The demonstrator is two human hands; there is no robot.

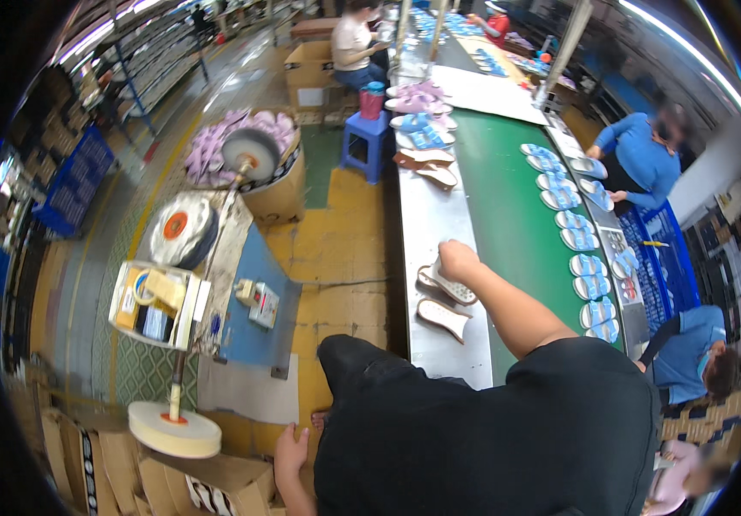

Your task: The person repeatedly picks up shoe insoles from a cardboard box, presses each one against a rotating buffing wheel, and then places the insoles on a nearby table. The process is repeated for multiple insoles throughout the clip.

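Note:
My right arm reaches forward over the metal ledge point(432, 354) beside a green conveyor belt. My right hand point(456, 260) is closed on the upper end of a white shoe sole point(455, 291) with a brown edge, low over the ledge. A second sole point(443, 319), pale with a brown rim, lies just nearer to me on the metal. My left hand point(291, 445) hangs low at my left side, fingers apart and holding nothing, close to cardboard boxes point(241, 477).
Blue sandals point(578, 232) line the green belt point(501, 185). Brown soles point(426, 163) and more sandals sit farther up the ledge. To my left stands a machine with polishing wheels point(174, 430). A blue stool point(364, 142) is ahead. Co-workers point(645, 155) work across the belt.

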